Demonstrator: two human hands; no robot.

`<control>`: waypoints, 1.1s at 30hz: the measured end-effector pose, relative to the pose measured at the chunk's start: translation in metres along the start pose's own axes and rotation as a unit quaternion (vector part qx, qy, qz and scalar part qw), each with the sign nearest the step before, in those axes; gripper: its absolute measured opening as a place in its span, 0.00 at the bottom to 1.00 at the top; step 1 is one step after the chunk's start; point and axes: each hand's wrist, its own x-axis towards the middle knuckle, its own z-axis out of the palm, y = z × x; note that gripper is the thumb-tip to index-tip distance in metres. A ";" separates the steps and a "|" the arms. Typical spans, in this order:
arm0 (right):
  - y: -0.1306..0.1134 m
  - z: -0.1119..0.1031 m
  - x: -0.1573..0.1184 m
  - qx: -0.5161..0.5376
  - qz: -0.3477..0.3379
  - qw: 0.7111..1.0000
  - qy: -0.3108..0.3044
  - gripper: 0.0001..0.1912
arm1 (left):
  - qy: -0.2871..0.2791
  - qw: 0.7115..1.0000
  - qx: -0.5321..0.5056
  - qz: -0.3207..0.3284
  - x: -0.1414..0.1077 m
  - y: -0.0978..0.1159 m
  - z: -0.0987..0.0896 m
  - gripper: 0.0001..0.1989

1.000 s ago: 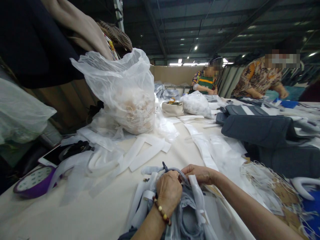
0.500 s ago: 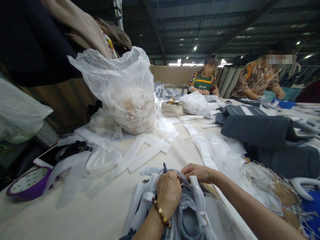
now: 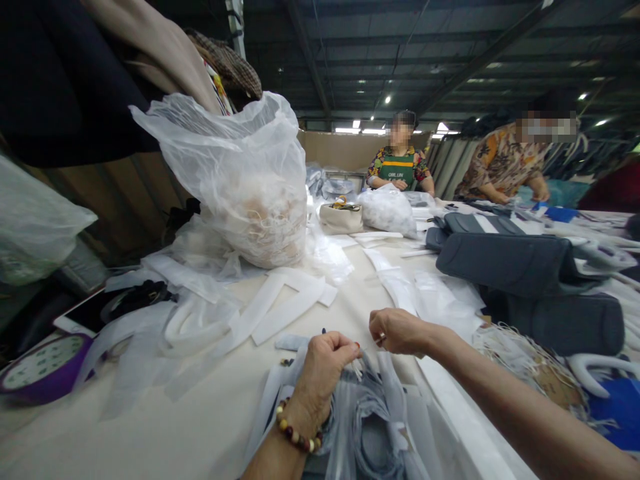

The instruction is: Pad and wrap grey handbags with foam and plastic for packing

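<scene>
My left hand (image 3: pixel 323 373), with a beaded bracelet at the wrist, is closed in a pinch over a grey bag (image 3: pixel 370 433). Short white string ends (image 3: pixel 357 368) hang just below its thumb and fingertip. My right hand (image 3: pixel 397 331) is lifted a little beyond the bag and to the right, fingers pressed together; a small pale bit shows at the fingertips, too small to name. Rolled grey straps and clear or white wrapping strips (image 3: pixel 393 387) cover the bag, which lies in front of me.
A big translucent plastic bag (image 3: pixel 250 193) stands at the back left. Purple tape roll (image 3: pixel 43 367) and white foam sheets (image 3: pixel 290 300) lie left. Dark grey bags (image 3: pixel 505 260) and stringed tags (image 3: pixel 530 360) are at right. Two co-workers (image 3: pixel 400 167) stand across the table.
Both hands were down at the strap's top, close together. My right hand has risen clear of the strap, and my left has turned, showing its thumb and the white string ends.
</scene>
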 end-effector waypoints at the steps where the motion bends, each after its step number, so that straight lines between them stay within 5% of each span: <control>1: 0.000 -0.001 0.000 0.001 0.003 1.000 0.002 0.10 | -0.003 1.000 -0.027 0.000 -0.001 0.001 -0.001 0.08; 7: 0.004 -0.022 0.000 0.110 0.021 0.993 -0.037 0.16 | -0.026 0.987 -0.156 -0.007 -0.003 0.004 -0.007 0.10; 13: -0.023 -0.037 -0.015 0.214 0.028 0.974 -0.068 0.22 | -0.025 0.957 -0.288 -0.009 -0.001 0.002 -0.003 0.14; 19: -0.035 -0.021 -0.031 0.414 0.013 0.910 -0.034 0.11 | 0.022 0.965 -0.261 0.011 0.001 -0.004 0.005 0.17; 25: -0.031 -0.008 -0.043 0.521 -0.035 0.850 -0.069 0.20 | 0.025 0.976 -0.211 0.057 -0.003 -0.004 0.006 0.24; 33: -0.040 0.010 -0.034 0.402 -0.025 0.915 0.031 0.18 | 0.060 0.980 -0.157 0.106 -0.005 -0.005 0.006 0.22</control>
